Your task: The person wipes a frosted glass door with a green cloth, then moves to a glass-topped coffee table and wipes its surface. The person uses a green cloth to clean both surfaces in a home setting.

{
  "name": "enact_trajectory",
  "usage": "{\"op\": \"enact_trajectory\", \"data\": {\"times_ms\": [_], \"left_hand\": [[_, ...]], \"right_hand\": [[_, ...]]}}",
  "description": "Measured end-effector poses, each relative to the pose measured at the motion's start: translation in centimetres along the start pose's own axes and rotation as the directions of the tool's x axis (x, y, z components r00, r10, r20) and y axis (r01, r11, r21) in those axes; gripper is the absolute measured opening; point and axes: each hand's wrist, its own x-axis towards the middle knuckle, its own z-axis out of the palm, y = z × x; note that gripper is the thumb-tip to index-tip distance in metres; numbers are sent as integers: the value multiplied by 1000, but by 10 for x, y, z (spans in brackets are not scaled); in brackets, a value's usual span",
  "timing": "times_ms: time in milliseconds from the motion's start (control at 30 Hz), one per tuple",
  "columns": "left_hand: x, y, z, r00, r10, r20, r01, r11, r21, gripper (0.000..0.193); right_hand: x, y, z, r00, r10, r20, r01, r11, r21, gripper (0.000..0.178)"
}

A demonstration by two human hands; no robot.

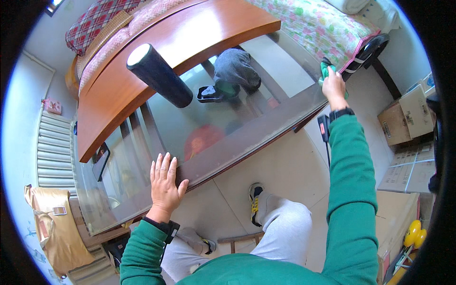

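My left hand [165, 183] lies flat on the near edge of a glass-topped table [247, 135], fingers stretched out and nothing under the palm that I can see. At the table's far right corner my right hand [334, 88] is closed round a green cloth [325, 71], part of which sticks out beyond the fingers. A dark cylinder with a pale round top [164, 78] stands on the table, ahead of my left hand. To its right are a crumpled grey cloth item [236, 69] and a small black object [209, 94].
A curved brown wooden panel [199, 33] spans the table's far side. Behind are a floral bedspread [318, 28] and a plaid cushion [97, 23]. Cardboard boxes [396, 121] line the right. A tan bag [59, 228] hangs at left by a white radiator [56, 147]. A phone-like dark object [100, 161] lies left.
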Motion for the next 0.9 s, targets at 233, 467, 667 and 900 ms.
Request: {"op": "enact_trajectory", "data": {"times_ms": [233, 467, 667, 900], "left_hand": [[2, 2, -4, 1000, -4, 29, 4, 1000, -13, 71], [3, 3, -7, 999, -14, 39, 15, 1000, -23, 71], [2, 2, -6, 1000, -23, 17, 23, 999, -38, 69], [1, 3, -4, 1000, -24, -15, 23, 999, -28, 67]], "right_hand": [[-3, -135, 34, 870, -491, 37, 482, 865, 138, 41], [20, -90, 33, 812, -582, 50, 532, 772, 348, 51], [27, 14, 17, 938, -342, 51, 320, 914, 251, 52], [-26, 43, 13, 989, -23, -145, 69, 944, 322, 47]]}}
